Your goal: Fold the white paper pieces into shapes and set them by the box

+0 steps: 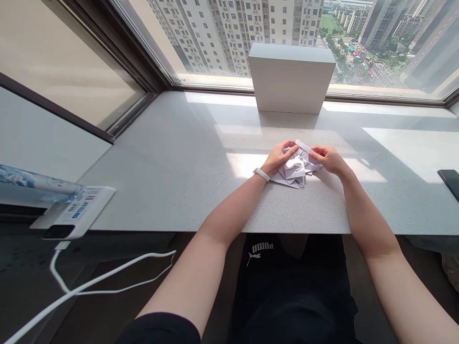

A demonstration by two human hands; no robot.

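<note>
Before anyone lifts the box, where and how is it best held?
Probably by its two narrow ends, the grip coming from left and right together: the box stands upright, broad face turned to us, with the window behind and the paper in front.

Mostly white and grey tones

The box [289,86] is of pale grey colour. In front of it, the paper pieces [294,168] are white, and the countertop [172,172] is whitish with fine dark speckles. To the box's right, the phone [451,181] is black.
</note>
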